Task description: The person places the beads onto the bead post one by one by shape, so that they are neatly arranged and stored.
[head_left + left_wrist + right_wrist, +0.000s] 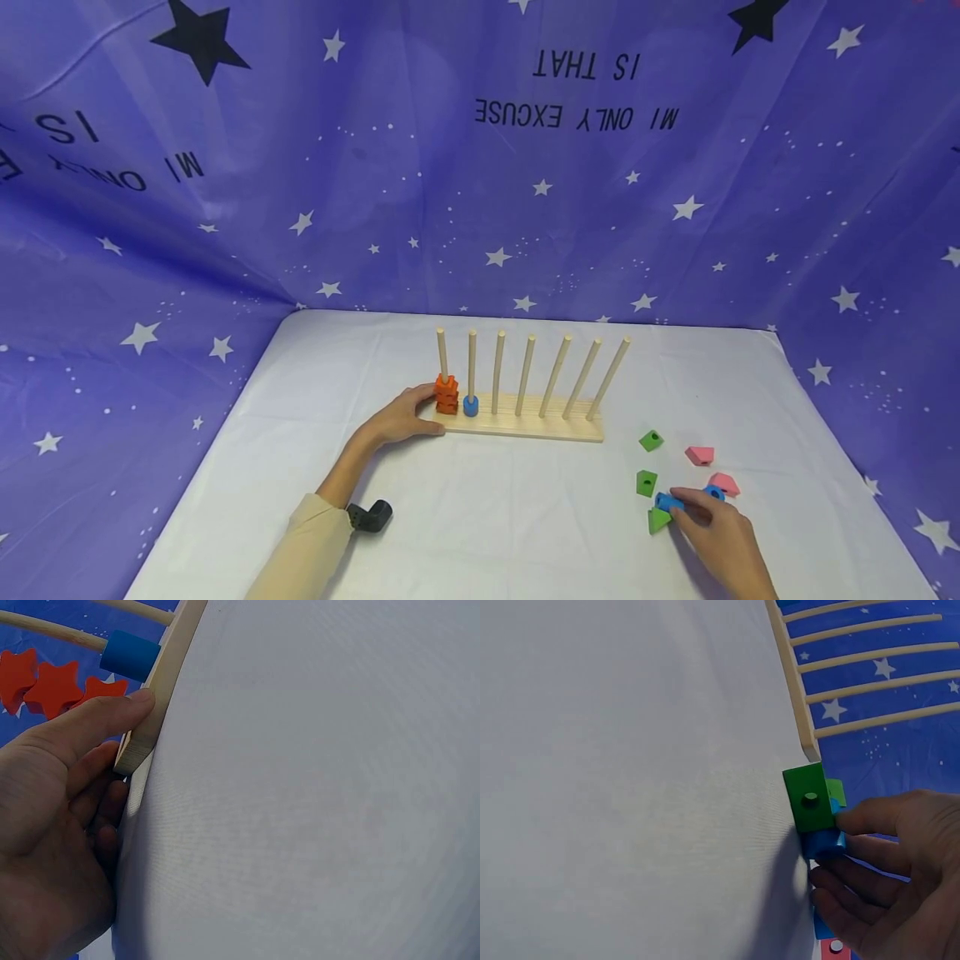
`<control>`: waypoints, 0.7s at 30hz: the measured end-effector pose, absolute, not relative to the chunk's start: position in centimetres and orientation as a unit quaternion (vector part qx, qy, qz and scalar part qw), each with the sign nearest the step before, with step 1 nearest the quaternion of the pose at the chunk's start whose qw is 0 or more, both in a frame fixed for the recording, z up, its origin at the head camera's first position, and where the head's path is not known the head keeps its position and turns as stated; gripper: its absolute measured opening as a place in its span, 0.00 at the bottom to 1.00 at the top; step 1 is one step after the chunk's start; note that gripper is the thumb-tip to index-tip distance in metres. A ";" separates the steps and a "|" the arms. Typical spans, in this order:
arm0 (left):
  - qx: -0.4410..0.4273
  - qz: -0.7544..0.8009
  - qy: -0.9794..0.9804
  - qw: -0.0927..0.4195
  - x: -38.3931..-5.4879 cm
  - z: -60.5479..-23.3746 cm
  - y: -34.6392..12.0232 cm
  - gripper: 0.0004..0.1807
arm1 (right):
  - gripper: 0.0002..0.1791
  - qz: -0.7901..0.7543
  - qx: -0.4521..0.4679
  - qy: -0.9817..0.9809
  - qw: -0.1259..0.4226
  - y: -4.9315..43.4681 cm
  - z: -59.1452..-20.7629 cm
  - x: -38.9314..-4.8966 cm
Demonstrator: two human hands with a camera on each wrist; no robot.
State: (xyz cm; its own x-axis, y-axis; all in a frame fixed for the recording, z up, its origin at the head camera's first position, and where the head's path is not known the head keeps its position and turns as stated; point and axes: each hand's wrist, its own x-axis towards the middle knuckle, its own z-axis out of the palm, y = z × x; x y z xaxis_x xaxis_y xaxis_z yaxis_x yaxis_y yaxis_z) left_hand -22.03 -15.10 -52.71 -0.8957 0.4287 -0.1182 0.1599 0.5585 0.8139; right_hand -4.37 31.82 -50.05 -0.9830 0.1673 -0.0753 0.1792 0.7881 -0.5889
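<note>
My left hand (pixel 405 417) grips the left end of a wooden peg board (pixel 525 428), thumb on its front edge and the other fingers curled at its end. Orange star beads (pixel 447 396) are stacked on the leftmost peg, and one blue cylinder bead (pixel 471 407) sits at the foot of the second. The other pegs stand bare. At the right of the table, my right hand (pixel 722 533) pinches another blue cylinder bead (pixel 667 502) between thumb and fingers. A green bead (pixel 808 799) overlaps that blue one in the right wrist view.
Loose on the white tablecloth (pixel 525 517) lie more green beads (pixel 646 482), two pink beads (pixel 700 456) and a further blue bead (pixel 715 492), partly behind my right hand. A purple star-printed cloth (pixel 480 192) hangs around the table's back and sides.
</note>
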 end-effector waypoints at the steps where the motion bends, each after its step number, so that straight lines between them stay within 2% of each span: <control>1: 0.169 0.437 0.870 0.153 -22.0 -52.7 -15.1 0.44 | 0.17 -0.312 0.087 0.946 0.009 31.9 -50.0 -4.5; 15: 0.175 0.439 0.869 0.149 -21.9 -52.6 -15.1 0.43 | 0.17 -0.288 0.076 0.955 -0.005 31.3 -49.8 -5.4; 21: 0.176 0.444 0.866 0.148 -21.9 -52.6 -15.2 0.44 | 0.19 -0.284 0.088 0.955 -0.024 30.7 -48.4 -5.5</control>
